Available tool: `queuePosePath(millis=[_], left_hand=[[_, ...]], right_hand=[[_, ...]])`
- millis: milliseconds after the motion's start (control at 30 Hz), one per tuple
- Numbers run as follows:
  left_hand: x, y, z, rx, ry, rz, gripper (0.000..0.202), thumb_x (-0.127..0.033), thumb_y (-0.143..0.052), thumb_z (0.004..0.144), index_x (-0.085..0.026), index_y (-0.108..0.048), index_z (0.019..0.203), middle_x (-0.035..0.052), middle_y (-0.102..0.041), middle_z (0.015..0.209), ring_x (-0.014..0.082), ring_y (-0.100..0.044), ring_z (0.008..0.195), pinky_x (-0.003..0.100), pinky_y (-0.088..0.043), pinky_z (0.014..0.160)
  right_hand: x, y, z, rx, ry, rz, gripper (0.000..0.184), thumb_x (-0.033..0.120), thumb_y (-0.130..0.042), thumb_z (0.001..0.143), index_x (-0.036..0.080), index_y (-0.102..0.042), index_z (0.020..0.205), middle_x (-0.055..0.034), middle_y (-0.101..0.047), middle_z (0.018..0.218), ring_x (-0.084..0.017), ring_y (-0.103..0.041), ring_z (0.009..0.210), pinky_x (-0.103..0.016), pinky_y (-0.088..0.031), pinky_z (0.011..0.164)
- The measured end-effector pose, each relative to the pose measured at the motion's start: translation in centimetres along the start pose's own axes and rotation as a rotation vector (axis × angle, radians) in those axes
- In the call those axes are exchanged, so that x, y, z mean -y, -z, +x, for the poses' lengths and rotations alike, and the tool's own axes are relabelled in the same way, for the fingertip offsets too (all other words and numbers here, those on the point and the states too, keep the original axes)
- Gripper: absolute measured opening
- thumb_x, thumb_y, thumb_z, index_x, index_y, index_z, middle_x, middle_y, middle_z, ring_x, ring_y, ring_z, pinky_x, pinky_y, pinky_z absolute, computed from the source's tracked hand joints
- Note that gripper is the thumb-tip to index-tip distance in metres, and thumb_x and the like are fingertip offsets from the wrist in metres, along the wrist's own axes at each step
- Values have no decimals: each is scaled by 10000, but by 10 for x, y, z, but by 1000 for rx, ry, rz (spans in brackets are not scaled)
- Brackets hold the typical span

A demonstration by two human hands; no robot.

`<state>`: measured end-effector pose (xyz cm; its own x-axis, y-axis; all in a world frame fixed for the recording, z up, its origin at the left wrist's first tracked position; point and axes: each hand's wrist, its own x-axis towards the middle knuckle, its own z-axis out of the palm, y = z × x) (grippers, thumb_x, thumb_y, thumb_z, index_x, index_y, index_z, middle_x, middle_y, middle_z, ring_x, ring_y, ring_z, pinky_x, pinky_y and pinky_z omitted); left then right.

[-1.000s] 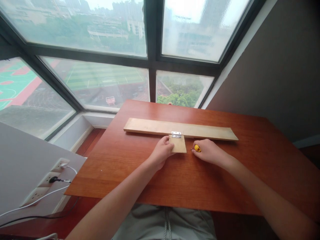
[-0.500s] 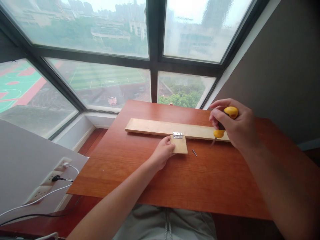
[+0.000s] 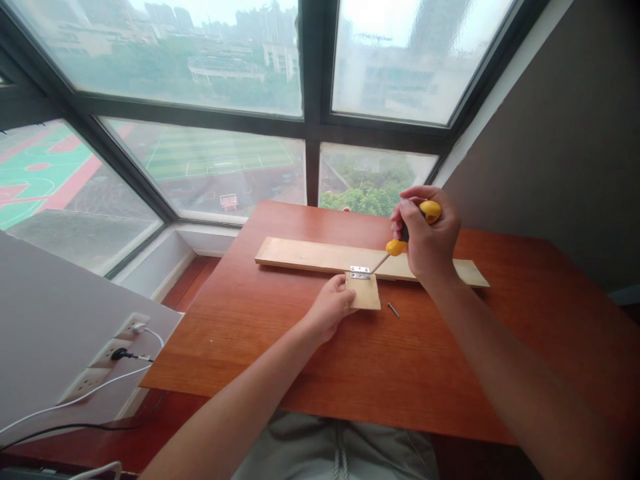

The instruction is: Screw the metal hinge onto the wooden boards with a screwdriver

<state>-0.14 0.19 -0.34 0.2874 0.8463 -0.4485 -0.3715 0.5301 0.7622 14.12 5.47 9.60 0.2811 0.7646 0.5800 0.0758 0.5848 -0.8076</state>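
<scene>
Two hands were in action, and both had a firm grip! The left hand (image 3: 333, 307) was clamped on the left edge of a small piece of wood (image 3: 366, 295), thumb on top, at the near side of a long board (image 3: 305, 256). Over on the other side, the right hand (image 3: 433, 240) was closed round the yellow-and-black handle of a screwdriver (image 3: 397, 248), and what a slant: the shaft ran down to the left, its tip right at the right end of the metal hinge (image 3: 360, 273). Touching, or just above? No telling. On the done side, the hinge lay in place across the seam between the two pieces. On the undone side, one loose screw (image 3: 394, 310) lay on the table (image 3: 390, 373), just right of the small piece, out of any hole. Screw heads or bare holes in the hinge? Too small to call.
</scene>
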Motion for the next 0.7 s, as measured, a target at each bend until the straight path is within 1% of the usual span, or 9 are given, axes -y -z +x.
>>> queuePosePath(millis=[133, 433, 533, 700], left_hand=[[0, 0, -1, 10, -8, -2, 349, -3, -580, 701, -149, -585, 1019, 99, -716, 972, 191, -698, 858, 280, -574, 735], [-2, -1, -2, 6, -1, 1, 334, -2, -573, 715, -146, -583, 1016, 105, -714, 989, 188, -696, 847, 268, -567, 704], [-2, -1, -2, 6, 3, 5, 326, -5, -571, 726, -142, -582, 1022, 111, -714, 996, 186, -698, 848, 256, -562, 690], [-1, -1, -1, 14, 3, 7, 317, -12, -579, 729, -145, -579, 1017, 114, -716, 1000, 191, -702, 861, 264, -566, 703]], right_hand=[[-1, -3, -3, 27, -17, -20, 77, 284, -649, 826, 234, -606, 866, 57, -593, 630, -82, -506, 456, -205, -410, 395], [3, -5, -5, 65, -9, -55, 89, 295, -637, 841, 235, -591, 887, 60, -583, 633, -81, -508, 458, -202, -419, 404], [3, -5, -5, 63, -14, -41, 85, 294, -640, 839, 235, -601, 885, 58, -589, 631, -81, -508, 459, -203, -417, 402], [2, -6, -4, 63, -11, 3, 66, 276, -646, 837, 233, -604, 865, 51, -595, 626, -84, -502, 458, -211, -406, 396]])
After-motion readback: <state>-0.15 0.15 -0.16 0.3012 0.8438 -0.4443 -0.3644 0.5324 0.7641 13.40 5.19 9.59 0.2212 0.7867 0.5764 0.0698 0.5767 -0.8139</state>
